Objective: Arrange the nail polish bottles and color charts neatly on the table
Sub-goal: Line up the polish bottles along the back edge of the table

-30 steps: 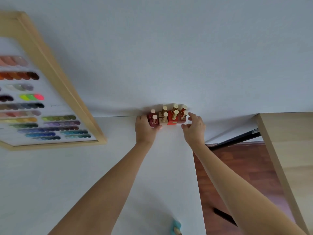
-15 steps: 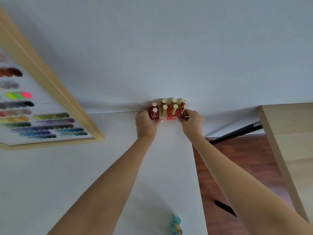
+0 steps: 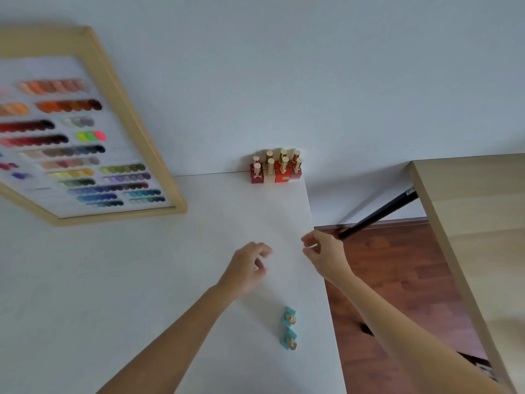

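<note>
two teal bottles [image 3: 289,328] stood apart from the rest, near the table's right edge and close to the person, one just behind the other with gold caps up, while the red and cream bottles [image 3: 274,167] sat packed in a tight block at the far right corner of the white table [image 3: 142,280], against the wall. the framed color chart [image 3: 82,143] leaned at the far left, well apart from both groups. the left hand [image 3: 248,268] hovered over bare tabletop with its fingers loosely curled and partly spread, holding nothing; the right hand [image 3: 324,255] hung over the table's right edge with thumb and forefinger nearly pinched, and though something small might have been between them, the blur made it hard to tell. the chief risk lay at that edge: the teal pair stood close enough to the drop over the wooden floor [image 3: 397,280] that a careless sweep of the right forearm, which crossed just beside them, could have knocked one off. a hasty one-handed grab of both could also have tipped them, being tall and narrow. pushing them into the corner block too firmly might have toppled the crowded bottles there or shoved the outermost one off the corner.
</note>
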The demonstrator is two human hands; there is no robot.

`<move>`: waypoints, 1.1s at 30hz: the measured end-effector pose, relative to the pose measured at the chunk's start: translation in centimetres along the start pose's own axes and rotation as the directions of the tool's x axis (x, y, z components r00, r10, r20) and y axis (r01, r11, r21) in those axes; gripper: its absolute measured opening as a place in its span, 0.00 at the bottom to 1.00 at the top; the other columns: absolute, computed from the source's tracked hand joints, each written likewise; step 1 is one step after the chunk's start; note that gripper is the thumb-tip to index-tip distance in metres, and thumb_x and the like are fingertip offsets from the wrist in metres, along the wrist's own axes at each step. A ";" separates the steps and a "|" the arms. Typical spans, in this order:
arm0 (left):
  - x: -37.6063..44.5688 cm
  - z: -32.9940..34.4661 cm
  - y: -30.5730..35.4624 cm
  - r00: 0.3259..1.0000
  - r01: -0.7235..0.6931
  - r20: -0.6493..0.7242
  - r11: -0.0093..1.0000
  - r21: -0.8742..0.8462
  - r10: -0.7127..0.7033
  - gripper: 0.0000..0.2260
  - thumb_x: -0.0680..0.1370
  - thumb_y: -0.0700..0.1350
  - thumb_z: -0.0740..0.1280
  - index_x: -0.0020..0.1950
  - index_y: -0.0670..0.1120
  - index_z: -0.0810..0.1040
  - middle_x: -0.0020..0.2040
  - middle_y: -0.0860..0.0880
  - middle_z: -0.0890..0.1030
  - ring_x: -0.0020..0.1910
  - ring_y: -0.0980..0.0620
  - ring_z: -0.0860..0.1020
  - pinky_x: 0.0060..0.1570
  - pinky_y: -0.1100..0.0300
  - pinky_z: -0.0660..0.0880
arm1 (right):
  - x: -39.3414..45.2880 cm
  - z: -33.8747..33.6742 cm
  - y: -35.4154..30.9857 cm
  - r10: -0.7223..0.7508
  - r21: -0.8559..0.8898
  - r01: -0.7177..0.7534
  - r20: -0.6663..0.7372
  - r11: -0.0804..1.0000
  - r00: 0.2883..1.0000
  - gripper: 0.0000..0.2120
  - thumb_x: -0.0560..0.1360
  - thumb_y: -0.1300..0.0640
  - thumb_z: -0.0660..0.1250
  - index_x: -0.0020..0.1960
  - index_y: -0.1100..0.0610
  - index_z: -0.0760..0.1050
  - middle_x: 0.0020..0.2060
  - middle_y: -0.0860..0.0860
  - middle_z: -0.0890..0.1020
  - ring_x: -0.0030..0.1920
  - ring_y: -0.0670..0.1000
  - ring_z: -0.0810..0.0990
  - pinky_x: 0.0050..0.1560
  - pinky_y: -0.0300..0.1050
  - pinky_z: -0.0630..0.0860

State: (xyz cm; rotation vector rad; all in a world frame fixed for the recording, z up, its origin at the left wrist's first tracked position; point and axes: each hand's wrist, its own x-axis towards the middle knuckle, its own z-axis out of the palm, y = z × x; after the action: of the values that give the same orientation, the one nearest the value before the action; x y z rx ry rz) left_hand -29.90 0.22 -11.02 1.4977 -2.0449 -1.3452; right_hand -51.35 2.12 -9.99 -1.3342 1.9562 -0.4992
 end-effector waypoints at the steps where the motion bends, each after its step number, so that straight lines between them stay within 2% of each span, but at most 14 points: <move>1: -1.9 0.6 0.0 0.996 -0.010 0.085 1.000 0.012 0.009 0.17 0.69 0.31 0.68 0.54 0.46 0.78 0.51 0.49 0.77 0.38 0.60 0.74 0.38 0.75 0.70 | -1.8 0.1 0.6 -0.002 0.001 0.002 0.035 1.000 0.999 0.09 0.71 0.65 0.69 0.48 0.54 0.79 0.43 0.50 0.84 0.36 0.44 0.80 0.41 0.32 0.74; 3: -5.4 1.8 0.1 0.980 -0.005 0.197 0.999 0.036 -0.002 0.18 0.66 0.34 0.69 0.53 0.48 0.76 0.51 0.53 0.75 0.40 0.59 0.74 0.38 0.74 0.70 | -5.1 0.4 1.7 0.003 0.008 -0.004 0.119 1.000 0.993 0.12 0.71 0.66 0.67 0.48 0.50 0.78 0.41 0.49 0.82 0.36 0.44 0.80 0.40 0.39 0.79; 5: -8.5 3.1 0.2 0.975 0.019 0.222 0.998 0.056 -0.030 0.19 0.64 0.41 0.73 0.51 0.49 0.73 0.50 0.52 0.75 0.40 0.57 0.73 0.40 0.70 0.70 | -7.8 0.6 2.4 -0.026 0.020 0.022 0.222 1.000 0.975 0.19 0.72 0.68 0.64 0.53 0.46 0.78 0.42 0.49 0.81 0.34 0.42 0.77 0.34 0.32 0.75; 8: -11.7 5.4 0.8 0.982 0.070 0.170 0.992 0.104 -0.087 0.24 0.60 0.52 0.77 0.47 0.49 0.69 0.47 0.51 0.74 0.39 0.55 0.70 0.41 0.64 0.70 | -10.2 0.9 2.5 -0.113 0.000 0.120 0.332 0.993 0.937 0.26 0.73 0.69 0.61 0.60 0.42 0.76 0.47 0.47 0.79 0.36 0.42 0.75 0.36 0.29 0.72; 10: -12.8 6.8 1.5 0.989 0.106 0.086 0.986 0.127 -0.118 0.25 0.61 0.54 0.78 0.47 0.49 0.67 0.46 0.52 0.74 0.39 0.54 0.71 0.41 0.63 0.70 | -11.0 1.2 2.3 -0.144 -0.021 0.162 0.352 0.987 0.925 0.25 0.74 0.69 0.60 0.61 0.43 0.76 0.49 0.48 0.79 0.39 0.42 0.75 0.41 0.29 0.71; 13: -13.3 8.1 2.2 0.988 0.151 -0.048 0.982 0.114 -0.146 0.22 0.66 0.51 0.77 0.48 0.47 0.67 0.48 0.49 0.76 0.43 0.50 0.76 0.45 0.59 0.76 | -11.7 1.5 1.9 -0.131 -0.059 0.162 0.357 0.985 0.925 0.22 0.75 0.69 0.59 0.61 0.49 0.78 0.51 0.50 0.82 0.44 0.45 0.76 0.48 0.33 0.73; 16: -13.5 8.7 2.3 0.981 0.159 -0.124 0.984 0.080 -0.149 0.21 0.69 0.47 0.76 0.53 0.44 0.67 0.51 0.46 0.78 0.49 0.48 0.80 0.50 0.57 0.79 | -12.3 1.8 1.8 -0.111 -0.100 0.155 0.350 0.983 0.930 0.20 0.76 0.68 0.57 0.60 0.52 0.79 0.53 0.50 0.82 0.50 0.47 0.78 0.52 0.36 0.74; 22: -13.6 9.1 1.9 0.978 0.141 -0.168 0.985 0.099 -0.123 0.27 0.72 0.44 0.74 0.66 0.45 0.66 0.61 0.45 0.73 0.61 0.49 0.76 0.57 0.61 0.76 | -13.8 2.7 2.5 -0.090 -0.129 0.140 0.334 0.982 0.938 0.19 0.77 0.69 0.58 0.59 0.52 0.79 0.57 0.52 0.81 0.54 0.48 0.79 0.56 0.36 0.75; 25: -13.6 9.3 1.7 0.981 0.126 -0.163 0.984 0.123 -0.106 0.25 0.72 0.45 0.74 0.65 0.46 0.68 0.59 0.46 0.73 0.59 0.50 0.77 0.56 0.63 0.76 | -14.0 2.9 2.6 -0.082 -0.118 0.126 0.322 0.985 0.943 0.21 0.76 0.70 0.56 0.59 0.52 0.79 0.57 0.52 0.81 0.55 0.49 0.78 0.59 0.38 0.74; 29: -13.6 9.6 1.5 0.979 0.123 -0.177 0.983 0.135 -0.098 0.22 0.72 0.47 0.74 0.63 0.46 0.70 0.57 0.47 0.73 0.56 0.51 0.78 0.54 0.64 0.76 | -13.6 2.9 2.6 -0.055 -0.090 0.083 0.275 0.993 0.960 0.23 0.76 0.71 0.54 0.58 0.51 0.79 0.55 0.50 0.81 0.51 0.47 0.79 0.48 0.28 0.71; 33: -13.2 9.8 1.2 0.978 0.097 -0.195 0.984 0.150 -0.067 0.21 0.71 0.48 0.74 0.60 0.46 0.72 0.55 0.48 0.74 0.52 0.51 0.79 0.52 0.65 0.75 | -12.0 2.4 2.0 -0.027 -0.024 0.031 0.164 0.999 0.986 0.21 0.76 0.70 0.54 0.58 0.53 0.79 0.52 0.50 0.82 0.45 0.46 0.80 0.40 0.26 0.70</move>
State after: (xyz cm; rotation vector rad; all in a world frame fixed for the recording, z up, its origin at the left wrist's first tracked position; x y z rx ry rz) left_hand -31.57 16.65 -11.43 1.7236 -2.0284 -1.0413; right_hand -48.26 14.10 -8.87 -1.3773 1.8166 -0.3662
